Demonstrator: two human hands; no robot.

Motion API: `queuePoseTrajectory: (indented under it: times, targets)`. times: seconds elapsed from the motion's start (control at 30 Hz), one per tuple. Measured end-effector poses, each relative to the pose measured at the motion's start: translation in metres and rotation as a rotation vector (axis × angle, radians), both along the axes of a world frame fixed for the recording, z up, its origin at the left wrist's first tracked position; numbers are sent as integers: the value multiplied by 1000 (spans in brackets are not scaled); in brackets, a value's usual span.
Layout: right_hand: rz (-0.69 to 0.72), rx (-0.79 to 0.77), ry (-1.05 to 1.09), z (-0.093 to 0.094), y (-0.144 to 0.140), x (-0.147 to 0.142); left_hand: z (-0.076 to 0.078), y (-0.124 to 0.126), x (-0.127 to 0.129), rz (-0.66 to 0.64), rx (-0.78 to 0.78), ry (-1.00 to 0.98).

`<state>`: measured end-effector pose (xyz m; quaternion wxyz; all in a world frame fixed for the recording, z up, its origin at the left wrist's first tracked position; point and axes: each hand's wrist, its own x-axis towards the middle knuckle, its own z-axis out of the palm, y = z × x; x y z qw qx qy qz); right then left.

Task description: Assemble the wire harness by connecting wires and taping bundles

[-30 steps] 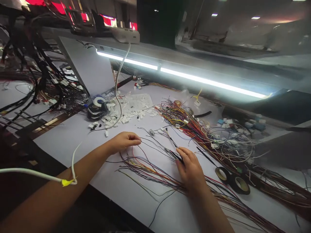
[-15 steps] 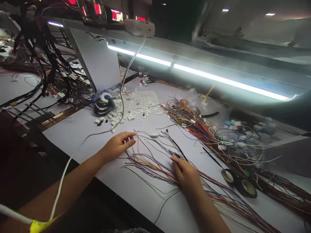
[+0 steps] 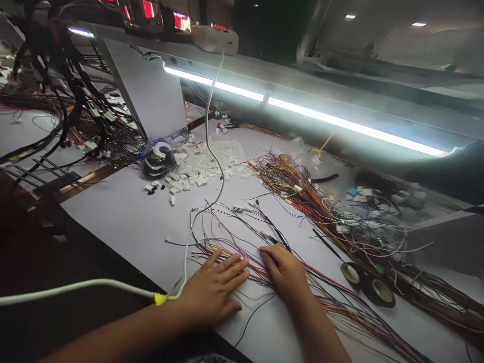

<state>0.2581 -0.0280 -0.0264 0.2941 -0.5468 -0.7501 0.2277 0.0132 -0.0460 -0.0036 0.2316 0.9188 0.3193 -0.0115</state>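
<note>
My left hand (image 3: 215, 290) lies flat, fingers spread, grip wide on the loose coloured wires (image 3: 242, 262) at 6 o'clock of the white surface (image 3: 132, 227); right hand (image 3: 285, 269) presses same bundle, fingers curled, grip state unclear; tape rolls (image 3: 368, 285) at 3 o'clock

No legible text, label, brand or number anywhere; red signs (image 3: 148, 8) at top too blurred.
</note>
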Motion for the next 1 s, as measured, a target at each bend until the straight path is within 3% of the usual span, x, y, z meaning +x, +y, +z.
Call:
queuePoseTrajectory:
  times: [0.33, 1.0]
  targets:
    - [33, 89, -123, -5, -1, -3, -9, -11, -8, 58, 3, 40]
    - [41, 67, -71, -2, -1, -2, -11, -15, -7, 84, 37, -1]
